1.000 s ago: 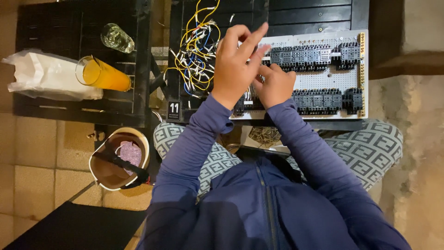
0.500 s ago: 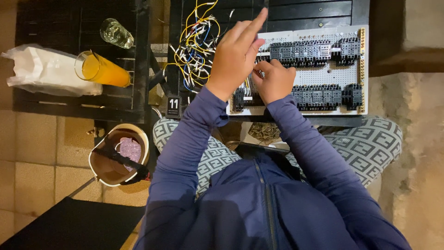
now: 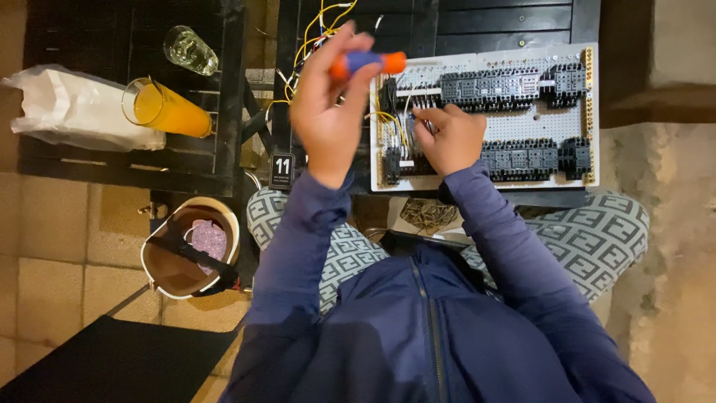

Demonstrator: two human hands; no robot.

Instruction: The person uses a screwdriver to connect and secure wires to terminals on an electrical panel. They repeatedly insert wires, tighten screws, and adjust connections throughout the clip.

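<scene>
Small black square tag [image 3: 281, 170] with white figures at table edge, below yellow wires. White crumpled bag [image 3: 71, 112] far left, beside glass of orange drink.

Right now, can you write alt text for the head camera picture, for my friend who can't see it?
A person's left hand holds up an orange and blue screwdriver while the right hand touches wires on a white panel of black electrical blocks. A glass of orange juice and a bucket sit to the left.
</scene>
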